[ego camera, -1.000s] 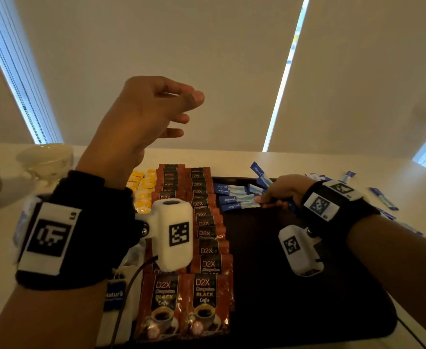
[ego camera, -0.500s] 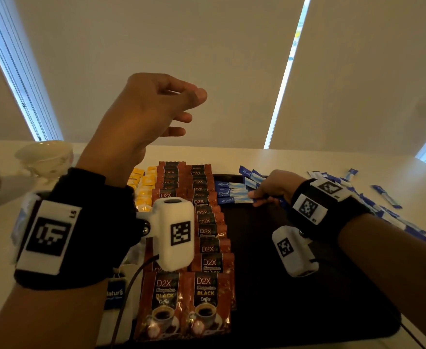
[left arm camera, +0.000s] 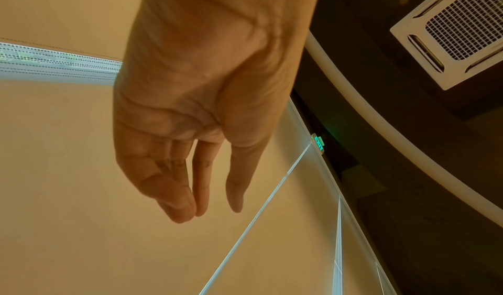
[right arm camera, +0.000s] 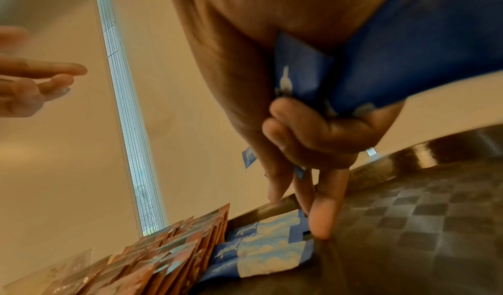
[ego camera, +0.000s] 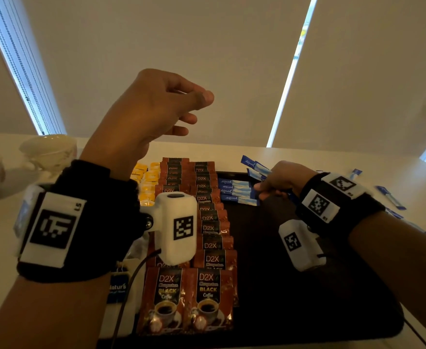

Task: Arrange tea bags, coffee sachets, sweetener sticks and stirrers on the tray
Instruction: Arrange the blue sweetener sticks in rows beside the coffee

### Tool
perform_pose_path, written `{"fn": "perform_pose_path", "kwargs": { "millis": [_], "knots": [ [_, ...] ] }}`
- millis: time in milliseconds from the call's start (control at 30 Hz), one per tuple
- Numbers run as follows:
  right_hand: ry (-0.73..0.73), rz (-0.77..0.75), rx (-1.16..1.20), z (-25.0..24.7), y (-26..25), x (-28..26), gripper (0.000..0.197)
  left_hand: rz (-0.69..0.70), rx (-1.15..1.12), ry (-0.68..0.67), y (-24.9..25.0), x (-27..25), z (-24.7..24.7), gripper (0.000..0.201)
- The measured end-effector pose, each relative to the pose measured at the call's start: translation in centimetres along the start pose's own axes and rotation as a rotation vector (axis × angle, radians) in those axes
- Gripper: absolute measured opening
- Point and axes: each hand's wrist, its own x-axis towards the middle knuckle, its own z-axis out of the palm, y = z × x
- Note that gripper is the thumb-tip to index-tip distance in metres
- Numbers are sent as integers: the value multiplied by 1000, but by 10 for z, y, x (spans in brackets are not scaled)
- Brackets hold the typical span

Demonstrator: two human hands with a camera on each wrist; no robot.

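Note:
A black tray (ego camera: 307, 285) carries two overlapping rows of brown coffee sachets (ego camera: 208, 230) and, at the far end, a short row of blue sweetener sticks (ego camera: 234, 191). My right hand (ego camera: 277, 181) is low over the tray's far edge, gripping a bundle of blue sweetener sticks (right arm camera: 381, 69) in its curled fingers, with its fingertips (right arm camera: 324, 220) touching the end of the laid row of sweetener sticks (right arm camera: 261, 254). My left hand (ego camera: 161, 109) hangs in the air above the sachets, fingers relaxed and holding nothing (left arm camera: 190, 181). Yellow tea bags (ego camera: 146, 182) lie left of the coffee.
More blue sweetener sticks (ego camera: 391, 197) are scattered on the white table right of the tray. White cups (ego camera: 48, 149) stand at the far left. A tea bag with a blue tag (ego camera: 117, 289) lies beside the tray's near left edge.
My right hand has shifted slightly left along the tray's far edge with its bundle, down to the laid sticks. The left hand stayed raised, barely moving.

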Motion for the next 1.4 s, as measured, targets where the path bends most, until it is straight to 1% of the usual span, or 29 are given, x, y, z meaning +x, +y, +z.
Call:
{"fn": "perform_pose_path", "kwargs": {
  "millis": [100, 200, 433, 567, 700, 833, 967, 1100, 1267, 1400],
  "knots": [
    [-8, -1, 11, 2, -1, -1, 24, -2, -4, -3, 0, 0, 0, 16],
    [-5, -11, 70, 3, -3, -1, 24, 0, 3, -4, 0, 0, 0, 15],
    [30, -22, 160, 4, -6, 0, 22, -12, 13, -7, 0, 0, 0, 10],
    [43, -47, 120, 0, -4, -2, 21, -14, 18, -1, -1, 0, -1, 12],
    [-39, -54, -5, -1, 0, -9, 19, -16, 27, -6, -2, 0, 1, 13],
    [-62, -49, -66, 3, 1, -15, 18, -18, 31, -16, -1, -1, 3, 13],
    [-68, -49, -54, 5, 0, -16, 18, -14, 35, -14, -2, 0, 3, 14],
    [-41, -80, -47, 3, -2, -17, 22, -17, 34, -15, -3, 1, 3, 16],
    [-30, -78, 21, 4, -1, -16, 21, -13, 44, -21, -4, 2, 2, 15],
    [-6, -80, 9, 3, 3, -14, 21, -13, 52, -26, -5, 2, 2, 14]
  ]
}}
